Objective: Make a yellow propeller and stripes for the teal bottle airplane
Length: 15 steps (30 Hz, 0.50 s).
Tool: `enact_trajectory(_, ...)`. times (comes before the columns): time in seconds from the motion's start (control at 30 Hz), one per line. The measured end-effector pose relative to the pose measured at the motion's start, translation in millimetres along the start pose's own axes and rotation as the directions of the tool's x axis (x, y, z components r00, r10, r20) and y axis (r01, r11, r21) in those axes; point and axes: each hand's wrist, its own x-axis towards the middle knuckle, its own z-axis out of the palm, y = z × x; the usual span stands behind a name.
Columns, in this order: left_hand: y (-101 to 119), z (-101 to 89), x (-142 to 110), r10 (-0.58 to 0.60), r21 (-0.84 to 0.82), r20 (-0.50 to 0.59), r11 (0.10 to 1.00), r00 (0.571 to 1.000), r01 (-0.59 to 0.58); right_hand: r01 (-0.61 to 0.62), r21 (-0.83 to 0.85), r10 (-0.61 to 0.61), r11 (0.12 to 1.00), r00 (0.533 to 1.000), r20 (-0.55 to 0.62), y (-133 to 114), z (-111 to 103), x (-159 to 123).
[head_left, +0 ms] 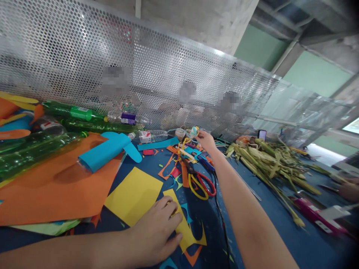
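My left hand (158, 228) rests on the table, fingers loosely bent and apart, touching a cut yellow paper strip (183, 233). Beside it lies a yellow paper sheet (134, 194). Stretched far forward, my right hand (206, 141) has its fingers closed on a small white and teal thing with a yellow part (194, 131), too small to name surely. Below that hand are scissors with red and yellow handles (202, 186), pens and paper scraps (171, 164). At left, a bottle wrapped in blue paper (103, 152) lies on orange paper (84, 190).
Green plastic bottles (36, 149) and a clear bottle (153, 136) line the back left, before a perforated metal screen (157, 71). Dry corn husks (269, 164) and a magenta power strip (316, 216) lie right. A black cable (221, 220) runs between my arms. Another person's hand (349, 190) shows far right.
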Motion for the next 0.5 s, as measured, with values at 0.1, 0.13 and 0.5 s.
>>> enact_trajectory(0.1, -0.4, 0.4, -0.4, 0.004, -0.006, -0.018, 1.000, 1.000, -0.004, -0.027, 0.063, 0.033, 0.998, 0.994, -0.103, -7.2, -7.6, -0.5)
enact_trajectory(0.13, -0.6, 0.5, -0.6, 0.005, -0.008, -0.022, 1.000, 1.000, -0.005, -0.040, 0.089, 0.051, 0.995, 0.991, -0.124, -9.9, -10.9, -0.5)
enact_trajectory(0.5, -1.5, 0.9, -3.3, -0.005, -0.056, -0.114, 0.998, 0.993, -0.002, -0.202, 0.519, 0.094, 0.830, 0.969, 0.226, -75.8, -30.4, -66.5)
